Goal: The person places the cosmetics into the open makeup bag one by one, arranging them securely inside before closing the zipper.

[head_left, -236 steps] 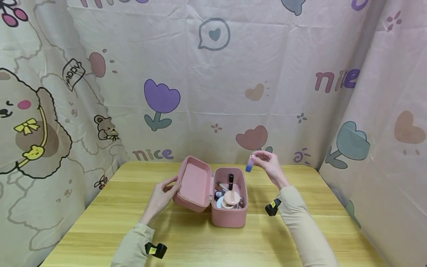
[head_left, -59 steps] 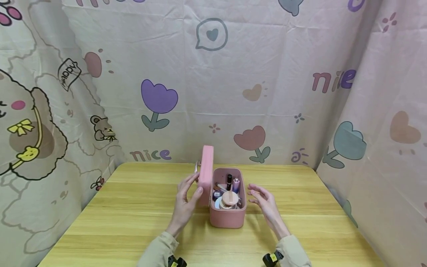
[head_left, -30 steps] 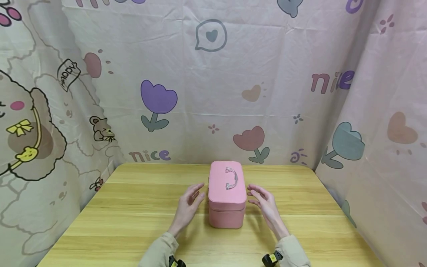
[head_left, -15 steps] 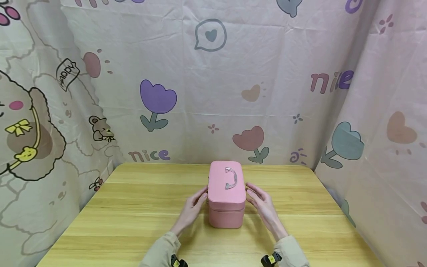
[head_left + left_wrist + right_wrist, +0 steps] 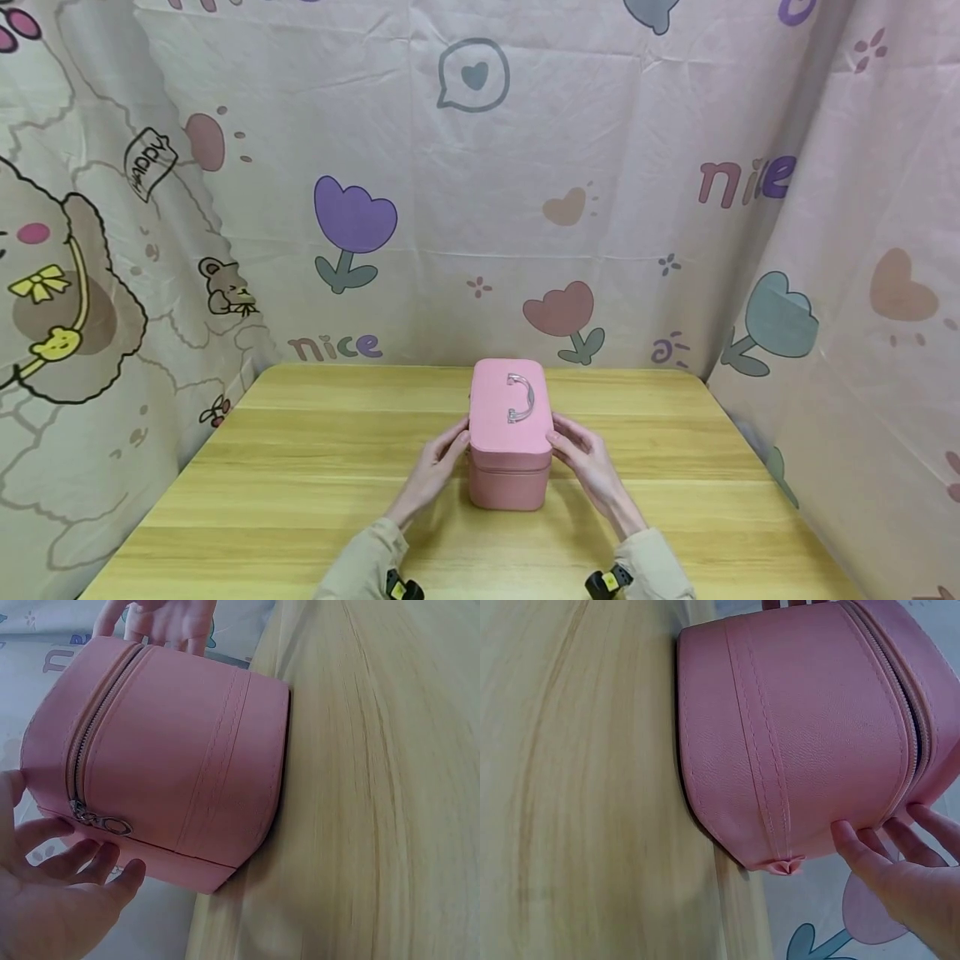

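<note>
A pink makeup case (image 5: 510,408) stands on the table with its lid down, a silver handle (image 5: 532,398) on top. My left hand (image 5: 435,462) is at its left side, fingertips against the case close to the ring-shaped zipper pull (image 5: 116,825). On the opposite side, my right hand (image 5: 588,462) rests its thumb on the lid edge and its fingers along the wall. A dark gap runs along the zipper (image 5: 900,697) in the right wrist view. Both hands have loosely bent fingers that do not wrap around the case. The contents are hidden under the lid.
A wooden table (image 5: 315,475) carries the case near its middle. Behind it and at both sides hangs a printed curtain (image 5: 480,183). A small black camera sits on each cuff.
Earlier the lid stood open and my right hand held a small blue-ended bottle, later seen inside. The left hand swung the lid down. Since then both hands have moved in against the sides.
</note>
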`<action>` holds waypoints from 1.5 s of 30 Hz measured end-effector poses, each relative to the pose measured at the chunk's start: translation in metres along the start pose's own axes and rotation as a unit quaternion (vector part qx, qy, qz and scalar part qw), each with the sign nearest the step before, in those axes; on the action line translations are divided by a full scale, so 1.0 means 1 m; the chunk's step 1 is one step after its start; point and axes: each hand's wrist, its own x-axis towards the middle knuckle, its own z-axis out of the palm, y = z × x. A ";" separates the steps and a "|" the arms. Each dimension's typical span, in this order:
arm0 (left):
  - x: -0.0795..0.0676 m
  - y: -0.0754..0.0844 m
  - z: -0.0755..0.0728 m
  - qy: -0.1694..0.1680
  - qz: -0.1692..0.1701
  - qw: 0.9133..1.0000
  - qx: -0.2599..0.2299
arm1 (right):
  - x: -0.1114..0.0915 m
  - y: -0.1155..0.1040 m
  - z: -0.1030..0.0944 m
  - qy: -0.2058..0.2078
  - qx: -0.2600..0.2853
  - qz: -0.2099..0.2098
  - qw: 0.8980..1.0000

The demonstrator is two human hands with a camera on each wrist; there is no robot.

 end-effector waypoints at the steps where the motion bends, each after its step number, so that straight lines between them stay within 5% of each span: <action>1: 0.000 0.000 0.000 -0.001 0.002 1.000 0.001 | 0.000 0.000 0.000 0.000 0.001 -0.002 1.000; 14: 0.000 -0.003 -0.003 -0.006 0.011 1.000 0.018 | 0.003 -0.001 0.001 -0.004 -0.036 -0.005 0.999; 28: -0.001 -0.004 -0.004 0.043 0.006 0.997 0.058 | 0.006 0.000 -0.006 -0.041 -0.056 -0.018 0.997; 45: -0.002 -0.006 -0.012 -0.007 0.013 0.997 0.079 | 0.006 0.002 -0.007 -0.042 -0.041 -0.013 0.998</action>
